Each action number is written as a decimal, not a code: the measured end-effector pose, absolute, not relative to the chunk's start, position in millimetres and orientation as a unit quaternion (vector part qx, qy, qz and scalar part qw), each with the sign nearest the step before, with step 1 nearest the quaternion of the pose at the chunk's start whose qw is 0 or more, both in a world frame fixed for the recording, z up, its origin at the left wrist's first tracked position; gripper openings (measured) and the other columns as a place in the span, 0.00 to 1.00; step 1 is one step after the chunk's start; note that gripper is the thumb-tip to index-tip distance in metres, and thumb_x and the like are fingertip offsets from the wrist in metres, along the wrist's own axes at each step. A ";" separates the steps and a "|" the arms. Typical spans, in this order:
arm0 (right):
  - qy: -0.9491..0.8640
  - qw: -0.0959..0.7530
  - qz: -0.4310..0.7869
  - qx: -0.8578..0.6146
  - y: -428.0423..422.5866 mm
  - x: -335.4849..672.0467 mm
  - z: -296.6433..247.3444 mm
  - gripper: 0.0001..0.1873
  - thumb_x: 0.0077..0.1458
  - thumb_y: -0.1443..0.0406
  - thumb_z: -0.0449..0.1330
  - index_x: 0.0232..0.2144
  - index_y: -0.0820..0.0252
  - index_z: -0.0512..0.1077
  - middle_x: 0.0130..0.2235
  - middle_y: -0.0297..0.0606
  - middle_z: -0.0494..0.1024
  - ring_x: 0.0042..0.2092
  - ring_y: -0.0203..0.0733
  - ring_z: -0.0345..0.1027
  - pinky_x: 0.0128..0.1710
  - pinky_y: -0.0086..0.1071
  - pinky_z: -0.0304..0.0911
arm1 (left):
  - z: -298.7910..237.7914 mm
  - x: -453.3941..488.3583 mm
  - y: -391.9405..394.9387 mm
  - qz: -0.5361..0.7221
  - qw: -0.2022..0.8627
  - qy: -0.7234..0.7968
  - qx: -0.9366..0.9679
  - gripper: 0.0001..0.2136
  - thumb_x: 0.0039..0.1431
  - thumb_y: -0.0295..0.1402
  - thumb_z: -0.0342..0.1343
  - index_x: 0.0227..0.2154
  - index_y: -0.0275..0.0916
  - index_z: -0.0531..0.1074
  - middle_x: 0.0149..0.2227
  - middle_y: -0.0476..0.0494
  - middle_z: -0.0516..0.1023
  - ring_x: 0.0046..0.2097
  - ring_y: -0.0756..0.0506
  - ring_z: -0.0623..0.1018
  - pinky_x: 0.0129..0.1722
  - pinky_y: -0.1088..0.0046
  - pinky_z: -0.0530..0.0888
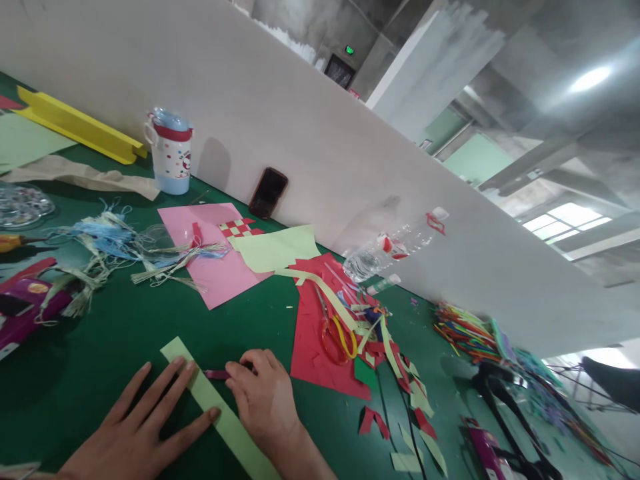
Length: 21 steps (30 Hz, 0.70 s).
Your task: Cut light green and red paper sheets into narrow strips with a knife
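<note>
A long light green paper strip (pixel 220 413) lies on the green table (pixel 125 333) near me. My left hand (pixel 145 427) rests flat on it with fingers spread, pressing its upper part. My right hand (pixel 265 393) has its fingers curled over the strip's right side and pinches a small dark red paper piece (pixel 216 375) that sticks out to the left across the strip.
A red sheet (pixel 313 340) with scissors (pixel 337 333) and paper scraps lies right of my hands. Farther back are a pink sheet (pixel 210 260), a woven checker piece (pixel 241 228), threads (pixel 115 247), a cup (pixel 171 155), a phone (pixel 269 192) and a plastic bottle (pixel 395 248) against a white wall.
</note>
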State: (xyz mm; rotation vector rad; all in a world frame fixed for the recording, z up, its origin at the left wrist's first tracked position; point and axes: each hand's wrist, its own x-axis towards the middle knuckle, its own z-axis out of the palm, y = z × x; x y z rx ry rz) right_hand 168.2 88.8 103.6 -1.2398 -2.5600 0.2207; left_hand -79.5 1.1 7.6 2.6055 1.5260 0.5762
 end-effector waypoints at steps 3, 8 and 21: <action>-0.885 0.157 0.076 -0.432 90.7 167.7 101.0 0.08 0.66 0.65 0.66 0.48 0.51 0.80 0.43 0.38 0.80 0.40 0.46 0.74 0.39 0.36 0.69 | 25.1 -71.5 -0.5 0.159 0.051 0.530 0.832 0.40 0.49 0.78 0.50 0.65 0.76 0.65 0.72 0.40 0.72 0.75 0.26 0.66 0.75 0.34 0.37; -0.879 0.168 0.079 -0.438 92.3 169.6 100.3 0.09 0.67 0.65 0.66 0.48 0.50 0.81 0.43 0.38 0.80 0.40 0.45 0.74 0.38 0.36 0.69 | 49.2 -63.2 -1.8 0.164 0.053 0.557 0.813 0.40 0.45 0.78 0.54 0.62 0.78 0.67 0.70 0.41 0.75 0.73 0.29 0.70 0.76 0.38 0.42; -0.880 0.168 0.064 -0.440 90.9 168.0 96.0 0.10 0.66 0.65 0.67 0.49 0.50 0.80 0.44 0.38 0.80 0.41 0.46 0.74 0.38 0.37 0.69 | 24.1 -105.7 10.4 0.209 -0.005 0.518 0.830 0.47 0.48 0.76 0.56 0.71 0.70 0.60 0.76 0.44 0.66 0.75 0.32 0.65 0.78 0.49 0.36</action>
